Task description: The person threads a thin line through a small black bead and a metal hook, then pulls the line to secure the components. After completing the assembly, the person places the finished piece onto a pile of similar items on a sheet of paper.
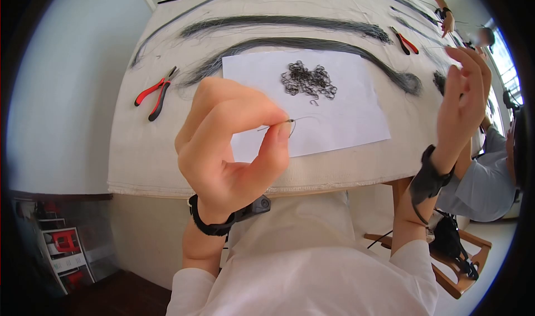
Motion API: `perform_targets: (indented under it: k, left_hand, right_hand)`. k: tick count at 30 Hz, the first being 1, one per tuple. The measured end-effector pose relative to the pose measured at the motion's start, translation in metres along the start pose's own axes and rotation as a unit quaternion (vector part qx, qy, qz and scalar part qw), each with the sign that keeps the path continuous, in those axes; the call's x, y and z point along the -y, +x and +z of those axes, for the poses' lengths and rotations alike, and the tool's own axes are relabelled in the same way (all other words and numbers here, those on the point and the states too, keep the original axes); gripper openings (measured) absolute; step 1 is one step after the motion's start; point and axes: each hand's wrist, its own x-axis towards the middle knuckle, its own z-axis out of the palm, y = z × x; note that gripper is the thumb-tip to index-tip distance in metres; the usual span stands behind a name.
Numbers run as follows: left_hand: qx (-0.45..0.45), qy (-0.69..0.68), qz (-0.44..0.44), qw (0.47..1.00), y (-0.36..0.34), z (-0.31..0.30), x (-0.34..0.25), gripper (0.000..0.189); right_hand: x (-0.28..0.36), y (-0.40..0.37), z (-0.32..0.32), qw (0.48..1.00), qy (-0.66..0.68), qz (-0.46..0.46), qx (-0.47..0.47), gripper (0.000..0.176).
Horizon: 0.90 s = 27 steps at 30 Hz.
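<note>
My left hand (234, 129) is closed in a pinch, thumb against forefinger, above a white sheet of paper (345, 132). Between the fingertips is a small dark hook (292, 127) with thin grey line at it; a loose end curves to the right. On the paper lies a pile of small black hooks (307, 81), with a single hook (314, 102) just below it. Raised at the right, my right hand (467, 90) has its fingers curled together; whatever they may hold is too fine to make out.
Bundles of grey line (312, 42) stretch across the cloth-covered table (150, 165). Red-and-black pliers (159, 93) lie left of the paper; another pair (405, 41) lies behind it. At the right are a co-worker's hand (447, 23), another person's sleeve (485, 185) and a wooden chair (462, 282).
</note>
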Motion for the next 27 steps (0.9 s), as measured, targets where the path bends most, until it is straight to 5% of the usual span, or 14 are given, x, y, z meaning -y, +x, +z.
perform_targets:
  k: [4,9,27]
  left_hand:
    - [0.014,-0.004,0.001,1.000,-0.001,0.007,-0.003,0.022]
    - [0.028,0.008,0.005,1.000,0.000,0.008,-0.003,0.023]
    - [0.007,0.000,0.018,1.000,-0.001,0.010,-0.005,0.023]
  right_hand:
    - [0.070,0.004,0.004,0.933,0.323,-0.050,0.150,0.027]
    - [0.092,-0.003,0.026,0.876,0.438,-0.060,0.191,0.025]
    - [0.066,-0.010,0.011,0.948,0.304,0.024,0.095,0.012]
